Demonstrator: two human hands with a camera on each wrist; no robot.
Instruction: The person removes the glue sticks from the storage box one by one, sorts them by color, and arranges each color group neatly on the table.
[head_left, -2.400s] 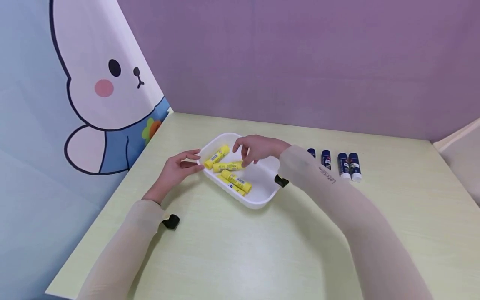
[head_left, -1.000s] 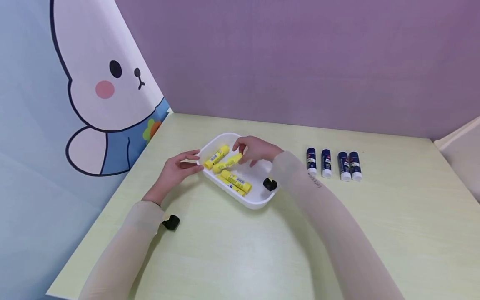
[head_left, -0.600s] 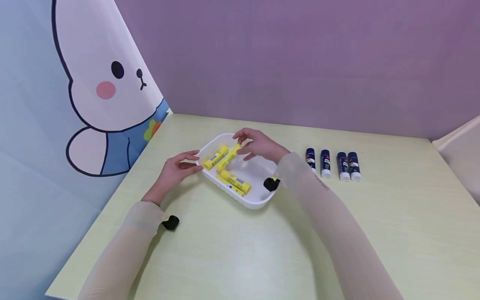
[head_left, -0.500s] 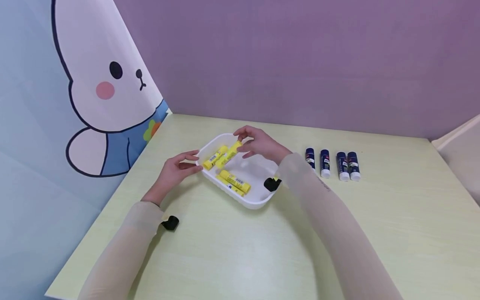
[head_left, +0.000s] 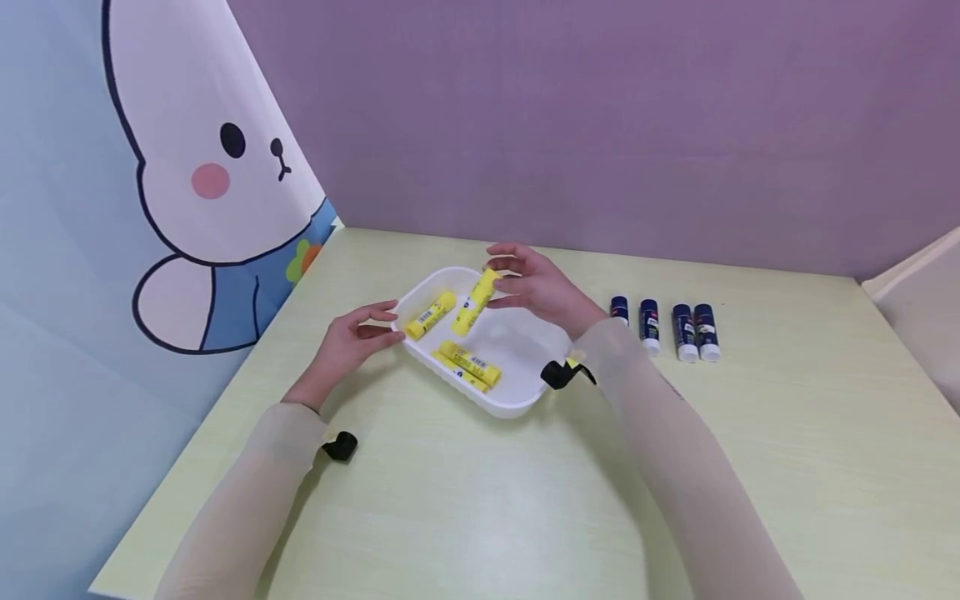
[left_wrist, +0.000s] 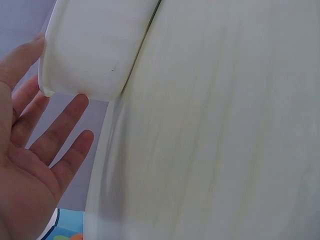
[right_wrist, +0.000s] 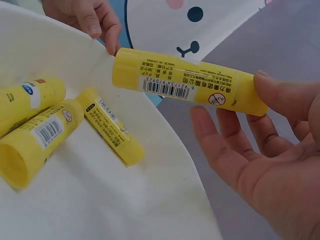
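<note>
My right hand pinches one end of a yellow glue stick between thumb and fingers. This glue stick is tilted above the white plastic tray; in the right wrist view its barcode side shows. With fingers spread and nearly straight, my left hand touches the tray's left end, thumb and fingertips at the rim. Several other yellow glue sticks lie in the tray: one by the left wall, and a pair near the front wall, one partly over the other.
Several dark blue glue sticks with white ends lie in a row right of the tray, the leftmost partly hidden by the right sleeve. A purple backdrop rises behind the pale table. A cartoon curtain hangs at the left.
My right hand has taken hold of a yellow glue stick in the tray, turned it steeper and raised it, moving right and away. The left hand and tray stay nearly still.
</note>
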